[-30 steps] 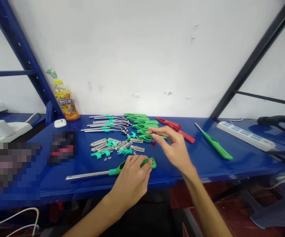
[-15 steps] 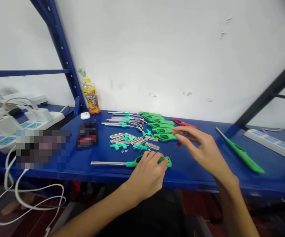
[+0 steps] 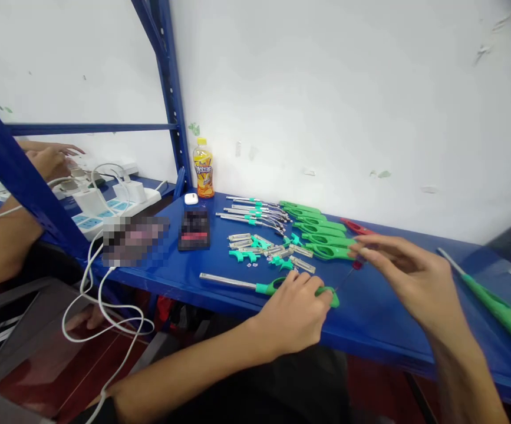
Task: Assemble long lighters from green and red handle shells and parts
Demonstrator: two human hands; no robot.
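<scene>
My left hand [image 3: 297, 309] presses a green gas lighter [image 3: 262, 288] against the front of the blue table, fingers wrapped round its handle. The lighter's long metal tube points left. In the fingertips of my right hand [image 3: 408, 280] is a small screwdriver [image 3: 357, 264] with a red handle. Its thin shaft slants down to the butt end of the lighter's handle; whether the tip sits in a screw is too small to tell. Behind my hands lie several green handle shells [image 3: 323, 252], clear gas tanks [image 3: 303, 264] and teal triggers [image 3: 243, 255].
Metal tubes with wires [image 3: 249, 219] lie at the back beside a red shell [image 3: 356, 227]. Another green lighter [image 3: 498, 309] is at the right. A drink bottle [image 3: 204, 171], white case [image 3: 191, 199] and dark box [image 3: 194, 229] stand left. Power strips [image 3: 105, 215], cables and another person's arm [image 3: 10, 235] are beyond.
The view has swung left, so the table's things sit farther right and another person's arms show. Both hands keep their holds, the screwdriver still at the lighter's handle end.
</scene>
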